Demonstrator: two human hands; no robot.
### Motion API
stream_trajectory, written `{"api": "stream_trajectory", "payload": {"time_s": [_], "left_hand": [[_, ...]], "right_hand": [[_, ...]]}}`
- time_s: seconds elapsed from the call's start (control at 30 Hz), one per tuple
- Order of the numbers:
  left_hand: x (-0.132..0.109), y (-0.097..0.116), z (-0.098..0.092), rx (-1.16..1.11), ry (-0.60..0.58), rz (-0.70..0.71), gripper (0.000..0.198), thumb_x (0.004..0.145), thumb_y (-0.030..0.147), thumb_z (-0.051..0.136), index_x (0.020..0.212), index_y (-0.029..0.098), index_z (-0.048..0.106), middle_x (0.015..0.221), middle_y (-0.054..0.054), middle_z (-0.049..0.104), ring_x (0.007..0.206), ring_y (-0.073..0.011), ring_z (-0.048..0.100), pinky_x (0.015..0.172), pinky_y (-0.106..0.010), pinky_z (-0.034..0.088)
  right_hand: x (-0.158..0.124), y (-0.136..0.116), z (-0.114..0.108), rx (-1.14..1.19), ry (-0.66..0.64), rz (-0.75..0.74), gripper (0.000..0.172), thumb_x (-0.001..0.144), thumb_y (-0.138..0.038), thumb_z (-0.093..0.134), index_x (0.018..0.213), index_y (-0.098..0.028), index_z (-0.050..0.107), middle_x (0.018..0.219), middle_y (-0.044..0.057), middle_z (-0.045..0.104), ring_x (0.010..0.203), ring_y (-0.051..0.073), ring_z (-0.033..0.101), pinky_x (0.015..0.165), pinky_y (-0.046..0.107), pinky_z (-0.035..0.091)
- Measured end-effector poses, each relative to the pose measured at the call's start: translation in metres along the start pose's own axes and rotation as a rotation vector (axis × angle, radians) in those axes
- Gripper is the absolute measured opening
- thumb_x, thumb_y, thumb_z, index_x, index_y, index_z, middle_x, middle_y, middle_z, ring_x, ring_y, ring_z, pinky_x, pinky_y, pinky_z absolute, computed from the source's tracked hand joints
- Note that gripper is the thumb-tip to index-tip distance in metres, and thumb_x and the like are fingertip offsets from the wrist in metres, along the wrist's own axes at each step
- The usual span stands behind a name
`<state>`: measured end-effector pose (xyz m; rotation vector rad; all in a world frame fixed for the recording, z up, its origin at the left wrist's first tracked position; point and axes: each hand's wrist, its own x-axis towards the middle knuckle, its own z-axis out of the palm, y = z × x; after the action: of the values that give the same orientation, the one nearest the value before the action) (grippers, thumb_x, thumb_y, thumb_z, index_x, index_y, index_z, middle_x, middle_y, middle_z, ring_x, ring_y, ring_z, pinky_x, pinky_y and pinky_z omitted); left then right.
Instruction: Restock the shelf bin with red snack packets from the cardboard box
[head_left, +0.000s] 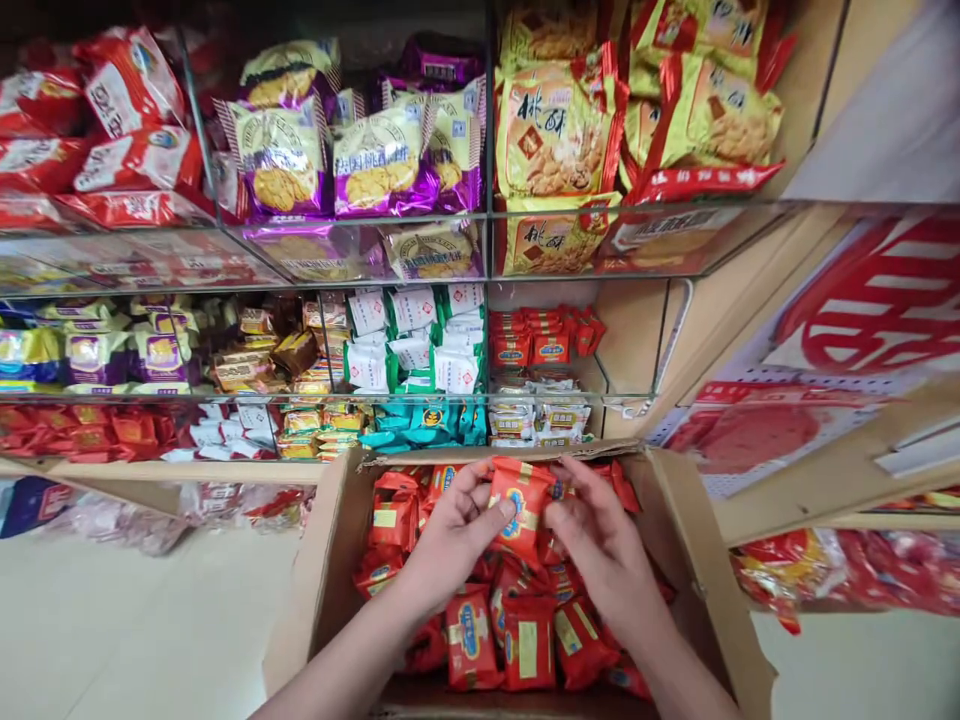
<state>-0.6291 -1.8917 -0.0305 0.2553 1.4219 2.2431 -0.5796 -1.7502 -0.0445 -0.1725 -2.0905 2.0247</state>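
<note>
Left hand (450,535), right hand (604,545) on red packet (523,498), possibly several, over box (686,530)

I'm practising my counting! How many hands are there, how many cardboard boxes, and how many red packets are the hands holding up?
hands: 2, the left hand and the right hand
red packet held between them: 1
cardboard box: 1
total: 4
</note>
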Motion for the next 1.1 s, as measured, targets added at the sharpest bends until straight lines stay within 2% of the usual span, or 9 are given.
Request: {"api": "stream_trajectory", "payload": {"time_s": [0.13,0.27,0.43,0.53,0.7,0.8,0.97,1.03,1.1], "left_hand": [[-0.001,0.004,0.002,-0.012,-0.082,-0.005,0.033,0.070,0.020,0.070,0.099,0.019,0.055,0.084,-0.001,0.070,0.075,-0.0128,0.063,0.072,-0.025,0.046],[-0.002,0.001,0.005,-0.047,-0.095,-0.015,0.037,0.069,0.016,0.072,0.101,0.020,0.055,0.083,0.000,0.071,0.073,-0.0105,0.063,0.072,-0.022,0.046],[-0.002,-0.004,0.000,-0.030,0.076,-0.028,0.043,0.065,0.018,0.074,0.102,0.018,0.053,0.080,-0.001,0.068,0.071,-0.0116,0.063,0.069,-0.024,0.047],[-0.003,-0.009,-0.004,-0.017,0.189,-0.039,0.042,0.065,0.022,0.074,0.100,0.018,0.052,0.083,-0.001,0.065,0.069,-0.0111,0.061,0.063,-0.022,0.047],[-0.008,-0.016,-0.004,-0.030,0.158,-0.022,0.044,0.066,0.023,0.074,0.102,0.021,0.049,0.083,0.001,0.063,0.076,-0.0113,0.058,0.071,-0.024,0.045],[-0.013,-0.016,-0.009,0.032,0.119,-0.002,0.040,0.068,0.025,0.072,0.101,0.021,0.050,0.083,0.000,0.061,0.077,-0.0117,0.056,0.073,-0.025,0.043],[-0.020,-0.027,-0.030,0.144,0.112,-0.017,0.033,0.071,0.036,0.068,0.096,0.020,0.054,0.071,0.002,0.057,0.062,-0.0096,0.051,0.061,-0.024,0.041],[-0.023,-0.035,-0.036,0.135,0.122,-0.054,0.034,0.070,0.039,0.068,0.095,0.020,0.054,0.069,0.003,0.056,0.061,-0.0095,0.052,0.059,-0.023,0.039],[-0.026,-0.042,-0.039,0.143,0.106,-0.088,0.035,0.069,0.040,0.069,0.094,0.021,0.053,0.068,0.003,0.056,0.061,-0.0095,0.051,0.057,-0.022,0.038]], "right_hand": [[0.015,-0.005,-0.003,0.129,-0.011,0.116,0.027,0.075,-0.044,0.060,0.088,-0.020,0.063,0.067,-0.002,0.056,0.057,0.010,0.048,0.053,0.022,0.041],[0.021,-0.001,0.002,0.246,0.033,0.093,0.018,0.072,-0.038,0.065,0.071,-0.020,0.063,0.066,-0.003,0.058,0.062,0.011,0.049,0.060,0.023,0.041],[0.019,0.010,0.004,0.445,0.145,0.157,0.015,0.069,-0.035,0.068,0.069,-0.021,0.063,0.062,-0.004,0.058,0.056,0.010,0.049,0.052,0.022,0.039],[0.014,0.014,0.006,0.484,0.092,0.188,0.018,0.068,-0.035,0.069,0.079,-0.022,0.063,0.071,-0.003,0.064,0.061,0.012,0.054,0.053,0.022,0.043],[-0.001,0.012,0.014,0.271,-0.135,0.153,0.032,0.071,-0.031,0.067,0.101,-0.023,0.057,0.100,0.004,0.066,0.093,0.018,0.060,0.083,0.032,0.046],[0.002,-0.002,0.004,0.072,-0.172,0.059,0.026,0.078,-0.033,0.059,0.102,-0.024,0.055,0.102,0.004,0.065,0.093,0.018,0.061,0.082,0.033,0.047],[0.073,-0.050,-0.035,-0.349,0.146,-0.330,0.036,0.078,-0.030,0.057,0.111,-0.024,0.048,0.104,0.005,0.062,0.089,0.018,0.060,0.077,0.033,0.048],[0.117,-0.063,-0.042,-0.591,0.129,-0.426,0.045,0.075,-0.024,0.059,0.117,-0.022,0.043,0.108,0.007,0.060,0.096,0.020,0.058,0.083,0.035,0.045],[0.157,-0.068,-0.037,-0.884,-0.033,-0.401,0.045,0.073,-0.019,0.059,0.116,-0.018,0.045,0.107,0.009,0.061,0.098,0.021,0.057,0.085,0.035,0.042]]}}
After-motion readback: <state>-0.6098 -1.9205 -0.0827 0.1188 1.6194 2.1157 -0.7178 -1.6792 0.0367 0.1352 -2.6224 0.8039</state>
